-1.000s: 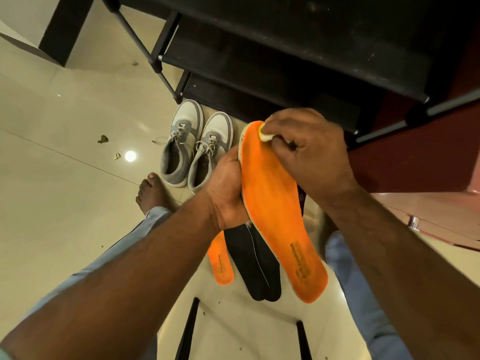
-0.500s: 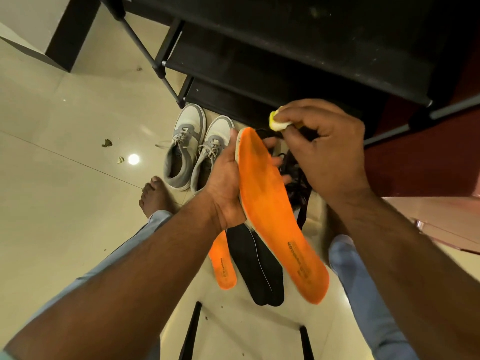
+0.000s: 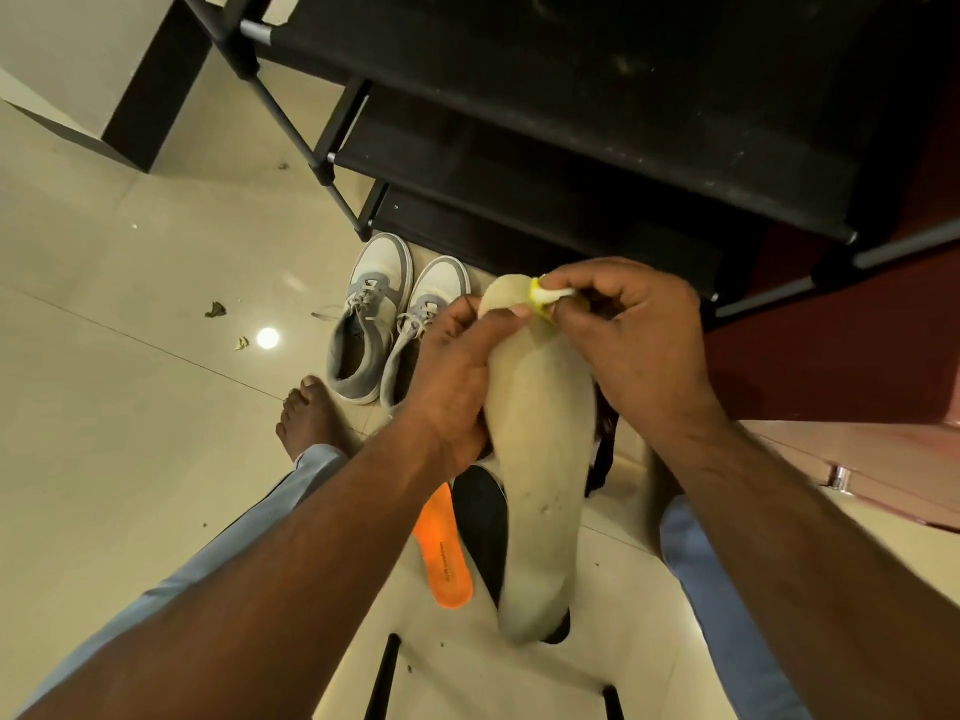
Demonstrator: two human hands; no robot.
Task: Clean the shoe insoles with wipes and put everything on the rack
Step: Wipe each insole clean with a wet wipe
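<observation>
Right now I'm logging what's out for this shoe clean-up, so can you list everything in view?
Held insole: one, pale beige side up, between both hands.
Wipe: one, white and yellow, at the held insole's top end.
Orange insole: one, on the floor under the arms.
Black insoles: two it seems, overlapping, on the floor beside the orange one.
Sneakers: two, grey and white, on the floor before the rack.
Rack: one, black, top of view.
Floor: cream tiles, few scraps of debris.
Bare foot: one, beside the sneakers.
Left hand: grips the held insole's edge.
Right hand: pinches the wipe.
</observation>
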